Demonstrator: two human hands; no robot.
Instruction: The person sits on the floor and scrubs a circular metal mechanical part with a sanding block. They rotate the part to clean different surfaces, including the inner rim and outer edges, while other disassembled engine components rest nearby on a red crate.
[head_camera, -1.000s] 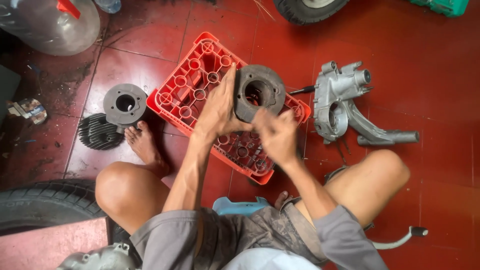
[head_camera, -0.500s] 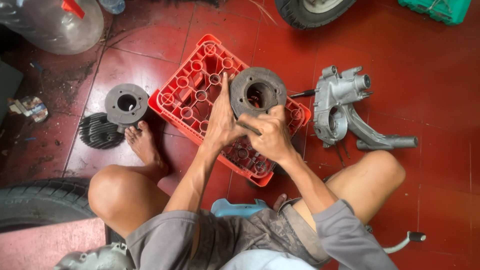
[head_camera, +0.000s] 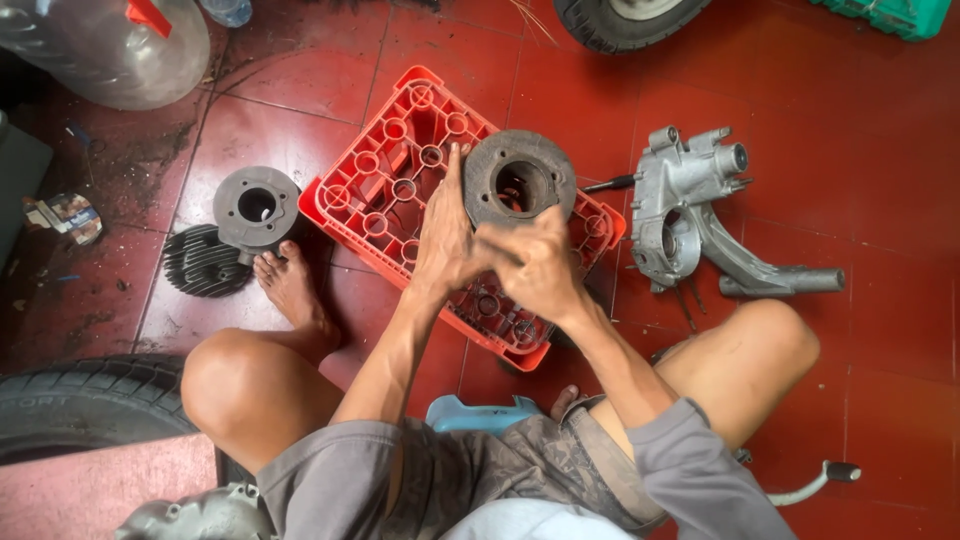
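Observation:
A round grey metal part with a central hole (head_camera: 520, 180) rests on an upturned red plastic crate (head_camera: 395, 185). My left hand (head_camera: 447, 235) lies flat against the part's left edge, fingers pointing up. My right hand (head_camera: 535, 265) is bunched in front of the part's lower edge, fingers curled toward the left hand. Whether it pinches something small is hidden.
A finned grey cylinder (head_camera: 240, 225) lies left of the crate by my bare foot (head_camera: 290, 285). A silver engine casing (head_camera: 700, 220) lies right of it. A tyre (head_camera: 70, 405) sits at lower left, another wheel (head_camera: 625, 20) at top, a clear jug (head_camera: 110, 45) top left.
Both hands stayed at the round part. My right hand shifted slightly left and closer to my left hand below the part.

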